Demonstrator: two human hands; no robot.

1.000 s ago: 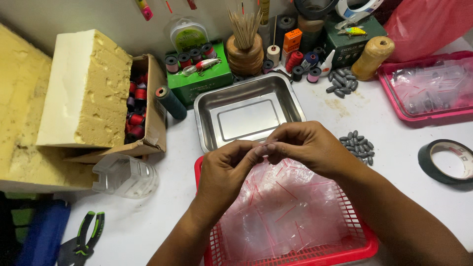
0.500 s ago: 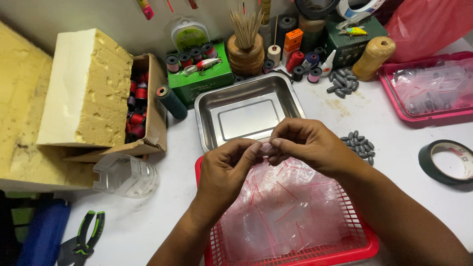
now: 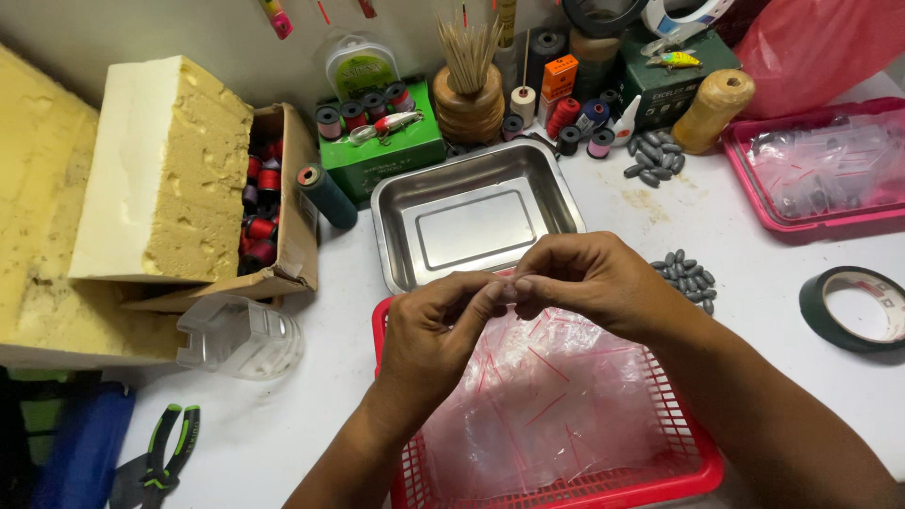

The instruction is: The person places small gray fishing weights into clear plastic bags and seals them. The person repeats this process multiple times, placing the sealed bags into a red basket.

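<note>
My left hand [image 3: 436, 332] and my right hand [image 3: 584, 280] meet fingertip to fingertip above a red plastic basket [image 3: 693, 469]. Both pinch something small and clear between them, most likely the top edge of a small clear plastic bag; my fingers hide most of it. The basket is filled with a heap of small clear bags with red strips [image 3: 547, 401]. Just beyond my hands lies an empty steel tray [image 3: 471, 221].
A pile of grey lead weights [image 3: 686, 275] lies right of my hands, a black tape roll [image 3: 858, 306] further right. Pink tray of bags [image 3: 820, 170] at back right. Foam block [image 3: 165, 170], box of thread spools [image 3: 273, 207], clear cup [image 3: 240, 335], green pliers [image 3: 160, 457] at left.
My hands stay in the same place above the basket; the fingers only shift slightly on the small piece they pinch.
</note>
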